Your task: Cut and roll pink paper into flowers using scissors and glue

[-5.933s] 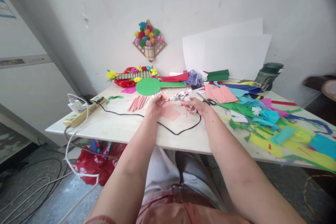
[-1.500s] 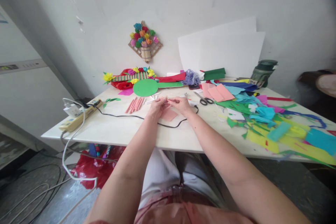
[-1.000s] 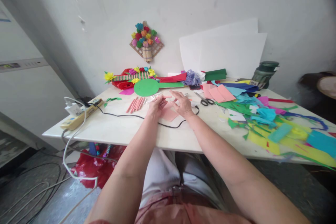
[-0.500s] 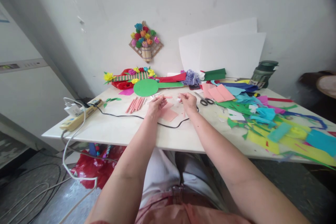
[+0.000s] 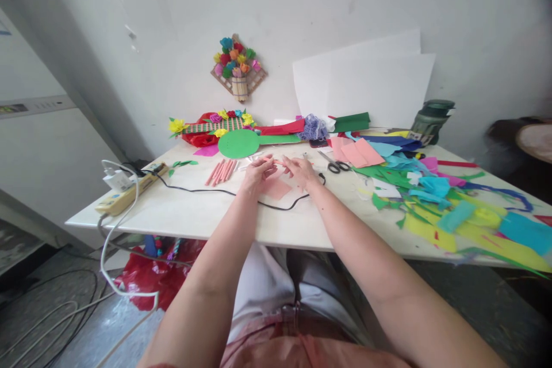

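Between my two hands lies a thin pink paper roll [image 5: 279,163]. My left hand [image 5: 260,171] pinches its left end, and the closed fingers of my right hand [image 5: 300,171] are at its right end. Just below them, flat pink paper pieces [image 5: 276,188] rest on the white table [image 5: 181,217]. Left of my left hand lies a small row of several finished-looking pink rolls [image 5: 221,172]. A pair of black-handled scissors [image 5: 338,167] sits to the right of my right hand.
A black cable [image 5: 202,190] runs across the table from a power strip [image 5: 129,192]. Behind my hands lies a green paddle-shaped piece [image 5: 238,144]. Coloured paper scraps [image 5: 431,207] cover the right side, with a dark green bottle [image 5: 429,122] behind them.
My right hand has moved left and slightly down, closer to my left hand. Its fingers now meet the pink roll that my left hand was holding.
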A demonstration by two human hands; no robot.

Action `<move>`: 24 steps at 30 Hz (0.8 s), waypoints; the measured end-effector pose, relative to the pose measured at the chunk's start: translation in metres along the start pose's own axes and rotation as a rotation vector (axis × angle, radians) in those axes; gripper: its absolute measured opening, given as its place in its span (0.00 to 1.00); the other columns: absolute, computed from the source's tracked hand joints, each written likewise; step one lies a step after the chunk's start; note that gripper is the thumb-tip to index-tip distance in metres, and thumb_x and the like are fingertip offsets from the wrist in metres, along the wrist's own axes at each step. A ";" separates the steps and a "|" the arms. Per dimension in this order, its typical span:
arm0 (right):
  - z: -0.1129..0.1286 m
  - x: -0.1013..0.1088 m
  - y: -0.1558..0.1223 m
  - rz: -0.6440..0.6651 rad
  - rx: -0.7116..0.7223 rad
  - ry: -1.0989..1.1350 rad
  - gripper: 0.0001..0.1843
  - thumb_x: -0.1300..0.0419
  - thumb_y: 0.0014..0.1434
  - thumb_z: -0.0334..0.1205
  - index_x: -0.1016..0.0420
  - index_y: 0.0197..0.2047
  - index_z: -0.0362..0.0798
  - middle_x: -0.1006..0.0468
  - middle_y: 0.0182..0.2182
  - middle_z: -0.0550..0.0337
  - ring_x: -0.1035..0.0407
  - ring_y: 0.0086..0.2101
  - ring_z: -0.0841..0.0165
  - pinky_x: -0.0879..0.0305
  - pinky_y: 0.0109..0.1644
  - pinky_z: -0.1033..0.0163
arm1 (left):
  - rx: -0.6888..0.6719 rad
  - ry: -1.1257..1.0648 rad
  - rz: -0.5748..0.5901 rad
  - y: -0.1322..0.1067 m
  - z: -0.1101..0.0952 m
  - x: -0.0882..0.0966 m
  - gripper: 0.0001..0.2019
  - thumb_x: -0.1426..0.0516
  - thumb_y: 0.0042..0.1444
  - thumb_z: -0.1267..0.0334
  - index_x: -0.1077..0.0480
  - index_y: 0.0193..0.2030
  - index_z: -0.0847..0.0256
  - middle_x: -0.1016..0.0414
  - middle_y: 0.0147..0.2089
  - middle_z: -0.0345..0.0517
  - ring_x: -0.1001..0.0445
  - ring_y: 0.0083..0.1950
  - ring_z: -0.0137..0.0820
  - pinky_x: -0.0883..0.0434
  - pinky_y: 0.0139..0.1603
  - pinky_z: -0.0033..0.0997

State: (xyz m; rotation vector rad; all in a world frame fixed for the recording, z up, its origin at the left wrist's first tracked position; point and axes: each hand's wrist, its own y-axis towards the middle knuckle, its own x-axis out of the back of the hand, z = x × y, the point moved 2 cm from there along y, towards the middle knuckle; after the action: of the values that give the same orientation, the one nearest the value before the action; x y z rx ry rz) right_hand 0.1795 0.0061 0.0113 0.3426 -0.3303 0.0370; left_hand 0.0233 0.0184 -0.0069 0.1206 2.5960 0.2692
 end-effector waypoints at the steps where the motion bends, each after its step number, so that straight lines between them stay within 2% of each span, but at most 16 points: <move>1: -0.002 -0.001 0.001 0.004 0.009 -0.010 0.28 0.46 0.50 0.65 0.28 0.21 0.47 0.27 0.19 0.59 0.36 0.20 0.71 0.42 0.27 0.64 | 0.001 0.012 0.004 0.000 0.000 0.000 0.13 0.33 0.37 0.66 0.27 0.32 0.64 0.25 0.30 0.41 0.26 0.28 0.23 0.29 0.36 0.25; 5: -0.007 -0.005 0.004 0.013 0.020 0.009 0.25 0.41 0.47 0.61 0.28 0.19 0.46 0.29 0.17 0.61 0.38 0.19 0.72 0.42 0.25 0.65 | -0.004 0.053 0.023 0.000 0.001 0.000 0.16 0.32 0.36 0.65 0.27 0.34 0.64 0.25 0.30 0.41 0.26 0.29 0.24 0.29 0.37 0.25; 9: -0.005 -0.007 0.004 0.006 0.047 0.145 0.23 0.40 0.47 0.58 0.31 0.17 0.46 0.30 0.17 0.61 0.40 0.18 0.74 0.42 0.25 0.66 | 0.022 0.046 0.036 -0.004 -0.002 -0.005 0.17 0.33 0.40 0.59 0.27 0.37 0.64 0.24 0.31 0.43 0.26 0.27 0.25 0.29 0.36 0.27; 13: -0.007 -0.007 0.006 0.005 0.043 0.191 0.23 0.39 0.47 0.58 0.31 0.18 0.46 0.30 0.16 0.61 0.41 0.18 0.75 0.43 0.24 0.67 | 0.015 -0.016 0.024 -0.007 -0.007 -0.010 0.19 0.35 0.43 0.55 0.28 0.39 0.65 0.23 0.30 0.45 0.25 0.29 0.27 0.29 0.36 0.28; 18: -0.015 -0.007 0.010 0.004 0.054 0.125 0.24 0.41 0.48 0.59 0.30 0.18 0.45 0.30 0.16 0.61 0.40 0.18 0.75 0.43 0.24 0.67 | 0.046 0.044 -0.054 -0.005 -0.005 -0.007 0.20 0.36 0.43 0.49 0.29 0.31 0.66 0.25 0.26 0.46 0.27 0.24 0.26 0.30 0.31 0.27; 22: -0.007 -0.004 0.004 -0.010 0.052 0.008 0.25 0.41 0.48 0.60 0.30 0.18 0.45 0.31 0.15 0.62 0.40 0.17 0.74 0.44 0.24 0.67 | 0.000 0.132 -0.115 -0.002 -0.003 -0.003 0.19 0.34 0.37 0.51 0.30 0.26 0.67 0.28 0.22 0.43 0.30 0.21 0.24 0.32 0.28 0.25; 24: -0.001 -0.003 0.000 0.022 0.057 0.025 0.27 0.42 0.49 0.61 0.29 0.18 0.44 0.31 0.15 0.61 0.39 0.18 0.74 0.42 0.25 0.67 | -0.011 0.155 -0.122 -0.002 -0.002 -0.001 0.19 0.33 0.36 0.52 0.30 0.25 0.67 0.28 0.22 0.43 0.31 0.22 0.24 0.32 0.28 0.26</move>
State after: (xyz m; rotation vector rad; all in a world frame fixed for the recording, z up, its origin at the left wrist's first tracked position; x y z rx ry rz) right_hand 0.1768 0.0063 0.0094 0.3943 -0.3089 0.0720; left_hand 0.0232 0.0159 -0.0050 -0.0650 2.7422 0.2576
